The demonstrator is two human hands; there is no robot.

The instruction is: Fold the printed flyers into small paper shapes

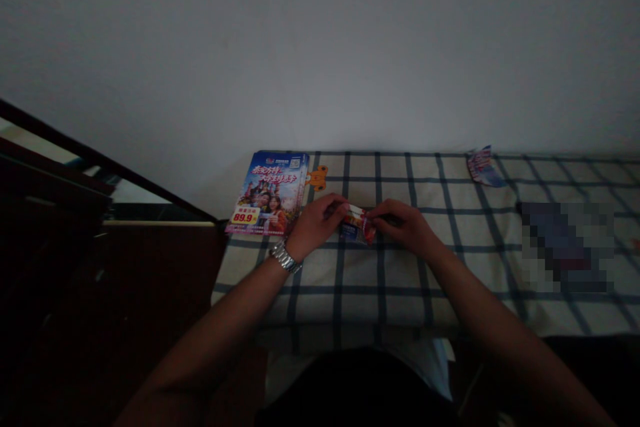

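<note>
The left hand (315,227) and right hand (406,227) pinch the 2 ends of a leaflet (357,225) over the cloth (400,280) (the light is dim). An uneven pull could tear it; a loose pinch could drop it.

Both hands meet over a checked cloth (400,280) that covers the surface; the left hand (315,223), with a metal watch (285,257) at its wrist, and the right hand (405,223) pinch a small folded paper (357,225) printed in red, white and blue, one from each side; a colourful flyer (270,192) lies flat just left of the left hand, with a small orange cut-out (317,177) at its right edge; another scrap of printed paper (484,166) lies well apart by the pale wall (320,47); a dark wooden frame (100,167) slants at far left
</note>
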